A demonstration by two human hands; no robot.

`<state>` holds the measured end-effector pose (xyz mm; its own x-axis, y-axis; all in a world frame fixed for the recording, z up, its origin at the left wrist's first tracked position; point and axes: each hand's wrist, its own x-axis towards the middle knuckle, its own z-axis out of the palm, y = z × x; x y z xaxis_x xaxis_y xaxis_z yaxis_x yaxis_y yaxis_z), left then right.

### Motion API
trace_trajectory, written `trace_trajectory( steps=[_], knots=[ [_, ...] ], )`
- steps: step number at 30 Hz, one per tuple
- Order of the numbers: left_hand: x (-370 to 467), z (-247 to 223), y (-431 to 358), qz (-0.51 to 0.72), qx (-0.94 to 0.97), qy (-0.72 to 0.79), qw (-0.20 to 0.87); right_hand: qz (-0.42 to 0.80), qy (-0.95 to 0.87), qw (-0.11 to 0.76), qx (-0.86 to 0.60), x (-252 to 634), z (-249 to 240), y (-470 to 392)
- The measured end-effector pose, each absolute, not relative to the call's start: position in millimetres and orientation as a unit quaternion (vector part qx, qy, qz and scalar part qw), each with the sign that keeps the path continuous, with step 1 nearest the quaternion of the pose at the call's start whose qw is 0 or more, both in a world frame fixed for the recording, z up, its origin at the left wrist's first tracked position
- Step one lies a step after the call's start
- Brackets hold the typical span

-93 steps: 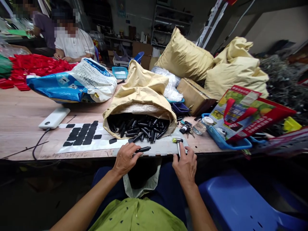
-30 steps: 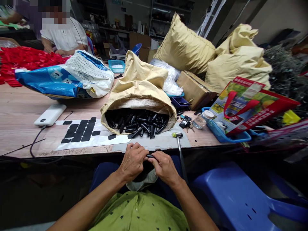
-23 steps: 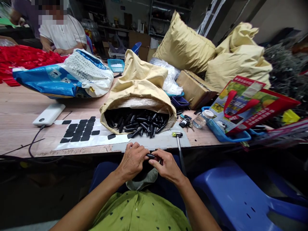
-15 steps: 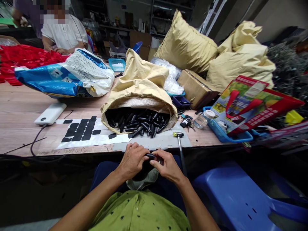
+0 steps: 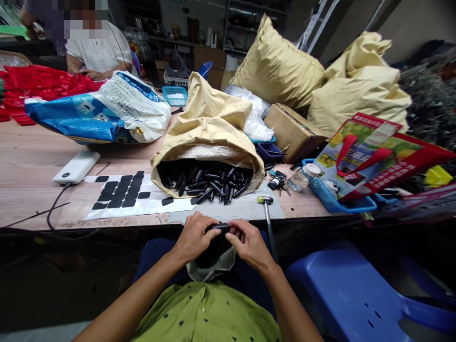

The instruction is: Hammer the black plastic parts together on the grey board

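1 black piece (image 5: 221, 227) between 2 hands, left hand (image 5: 198, 236) pinching it, right fingertips (image 5: 233, 230) at its end

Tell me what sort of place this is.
Probably a small workshop for hand assembly: a sack spills black parts onto the table, a hammer lies at the edge, and a co-worker sits by a red heap.
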<state>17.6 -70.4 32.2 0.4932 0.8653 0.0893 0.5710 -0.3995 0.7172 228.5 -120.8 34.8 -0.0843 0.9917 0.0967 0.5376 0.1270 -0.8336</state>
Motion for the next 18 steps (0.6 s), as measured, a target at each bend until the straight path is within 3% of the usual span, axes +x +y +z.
trace_trajectory(
  steps=[4,7,11,18],
  knots=[
    [22.4,31.2,-58.2,0.261,0.783,0.51,0.242,0.12,-0.614,0.358,-0.693,264.7,32.1,-123.4],
    [28.8,20.2,-43.7,0.266,0.775,0.537,0.199,0.001,-0.551,0.277,-0.787,294.6,21.3,-130.6],
    [33.1,4.2,-28.4,0.269,0.785,0.526,0.185,0.11,-0.508,0.264,-0.812,311.7,-5.1,-142.0],
    [19.3,-1.0,-17.0,0.276,0.802,0.492,0.196,0.238,-0.414,0.459,-0.749,290.0,-7.1,-154.6]
  ],
)
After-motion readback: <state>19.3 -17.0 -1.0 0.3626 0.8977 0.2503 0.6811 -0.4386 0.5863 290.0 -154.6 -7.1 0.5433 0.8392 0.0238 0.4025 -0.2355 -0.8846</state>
